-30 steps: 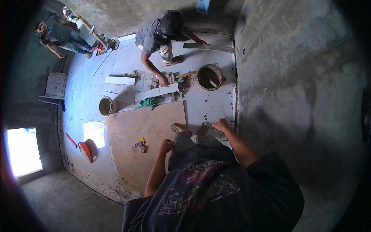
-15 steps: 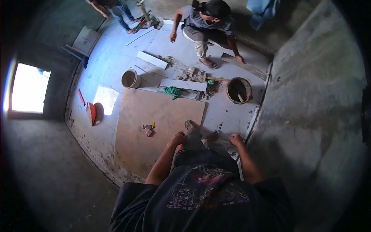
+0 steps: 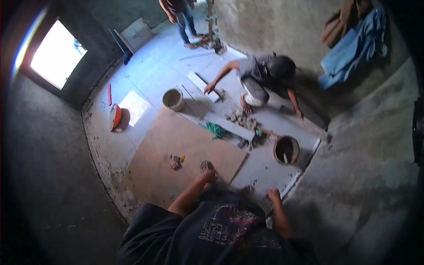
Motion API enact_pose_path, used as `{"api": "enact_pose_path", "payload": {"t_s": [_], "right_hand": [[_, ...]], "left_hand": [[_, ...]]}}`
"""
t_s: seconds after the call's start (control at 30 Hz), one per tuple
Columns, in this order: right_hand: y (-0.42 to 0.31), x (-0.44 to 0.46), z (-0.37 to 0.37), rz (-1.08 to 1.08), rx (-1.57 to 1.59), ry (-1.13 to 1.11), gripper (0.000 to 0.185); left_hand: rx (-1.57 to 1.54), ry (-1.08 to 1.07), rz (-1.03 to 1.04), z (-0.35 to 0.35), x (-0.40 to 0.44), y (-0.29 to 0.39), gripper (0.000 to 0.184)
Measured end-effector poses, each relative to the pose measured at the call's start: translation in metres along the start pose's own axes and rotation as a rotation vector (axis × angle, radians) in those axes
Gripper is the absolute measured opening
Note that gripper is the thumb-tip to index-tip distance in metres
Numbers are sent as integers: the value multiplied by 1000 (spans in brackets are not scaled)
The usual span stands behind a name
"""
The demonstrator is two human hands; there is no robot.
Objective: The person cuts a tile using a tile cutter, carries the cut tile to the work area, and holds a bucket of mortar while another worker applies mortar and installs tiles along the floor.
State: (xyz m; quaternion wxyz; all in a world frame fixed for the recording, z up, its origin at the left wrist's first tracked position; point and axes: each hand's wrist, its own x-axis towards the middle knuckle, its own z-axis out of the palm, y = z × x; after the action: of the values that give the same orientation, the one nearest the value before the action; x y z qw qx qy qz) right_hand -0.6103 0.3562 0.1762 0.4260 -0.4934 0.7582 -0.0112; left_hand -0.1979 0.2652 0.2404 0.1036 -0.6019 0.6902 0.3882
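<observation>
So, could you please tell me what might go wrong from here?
The tan board might slide under the wearer's foot, which is on it. The green cloth beside the white strip could snag a step. The dark bucket, near the crouching co-worker, could get knocked.

Before us a board (image 3: pixel 194 141) lies on the floor (image 3: pixel 150 75), packets (image 3: pixel 176 163) on it. One bucket (image 3: pixel 180 106) stands beyond its far edge; another bucket (image 3: pixel 292 150) stands to its right.
</observation>
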Motion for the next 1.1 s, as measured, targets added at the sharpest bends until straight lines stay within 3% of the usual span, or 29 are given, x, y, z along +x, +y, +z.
{"api": "enact_pose_path", "payload": {"t_s": [0.03, 0.1, 0.17, 0.37, 0.43, 0.47, 0.5, 0.57, 0.67, 0.7, 0.77, 0.97, 1.1], "right_hand": [[-8, -10, -11, -499, -193, 109, 29], [-33, -3, -9, 237, 331, -118, 24], [-41, 13, 2, 305, 512, -133, 22], [-188, 33, 8, 265, 400, -132, 30], [-283, 10, -11, 83, 179, -307, 37], [-313, 8, -9, -88, 157, -360, 39], [-337, 1, -5, -244, 153, -396, 42], [-398, -34, -15, -425, 151, -483, 38], [-468, -105, -46, -555, 234, -562, 30], [-473, -119, -45, -551, 319, -593, 27], [-465, -134, -27, -541, 342, -475, 24], [-439, -184, -54, -493, 335, -331, 22], [-424, -190, -48, -365, 406, -377, 24]], "left_hand": [[338, -145, 256, 47, 48, -58, 32], [131, -218, 128, -13, 20, -43, 35], [56, -294, 115, -53, 8, -49, 37], [-216, -370, 132, -176, -47, -68, 42], [-483, -384, 175, -213, -71, -73, 34], [-496, -378, 300, -235, -84, -71, 34], [-451, -430, 308, -250, -96, -70, 34], [-335, -444, 537, -276, -104, -64, 29], [-216, -619, 682, -294, -103, -52, 24], [-182, -699, 713, -303, -108, -40, 24], [-57, -695, 567, -322, -109, -9, 21], [62, -803, 845, -313, -78, 13, 22], [116, -775, 784, -304, -82, 25, 22]]}}
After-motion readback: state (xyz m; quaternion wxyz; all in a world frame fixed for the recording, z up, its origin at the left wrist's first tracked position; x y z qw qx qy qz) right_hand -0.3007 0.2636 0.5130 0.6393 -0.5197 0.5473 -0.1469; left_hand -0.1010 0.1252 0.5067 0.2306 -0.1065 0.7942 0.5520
